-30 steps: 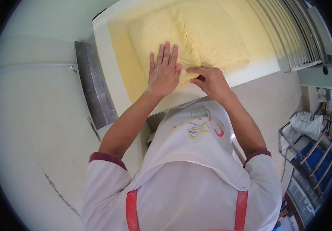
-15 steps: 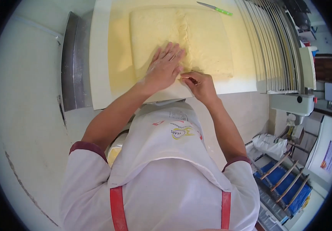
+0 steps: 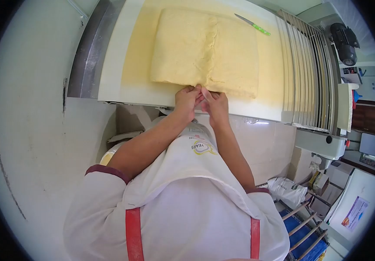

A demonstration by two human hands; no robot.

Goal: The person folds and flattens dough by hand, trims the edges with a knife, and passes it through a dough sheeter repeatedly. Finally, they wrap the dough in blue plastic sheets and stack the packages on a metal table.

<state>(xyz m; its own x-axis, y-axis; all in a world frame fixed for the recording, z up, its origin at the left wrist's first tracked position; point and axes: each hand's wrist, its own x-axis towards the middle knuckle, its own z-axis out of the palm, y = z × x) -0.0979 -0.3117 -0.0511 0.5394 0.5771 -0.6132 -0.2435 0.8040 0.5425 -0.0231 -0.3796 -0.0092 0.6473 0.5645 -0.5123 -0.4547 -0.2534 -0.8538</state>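
Note:
A thick slab of pale yellow dough [image 3: 181, 45] lies on the work surface, with a raised seam running down its middle from the far edge to the near edge. At the near end of that seam, my left hand [image 3: 187, 101] and my right hand [image 3: 215, 104] meet, fingertips pinched together on the dough's edge. Both hands are closed, and the fingers partly hide the bit of dough between them. A knife [image 3: 252, 24] with a green handle lies beyond the slab's far right corner, apart from both hands.
The dough rests on a pale belt [image 3: 113, 82] dusted yellow. To the right are the metal bars of a guard [image 3: 309, 74] and a machine housing [image 3: 320, 145]. A dark metal ledge [image 3: 92, 56] borders the left. Below right stand a white bag [image 3: 285, 190] and a blue-lined rack [image 3: 298, 228].
My left hand has come off the top of the dough and down to its near edge, beside my right hand. My right hand now pinches at the seam's end. The view has shifted slightly.

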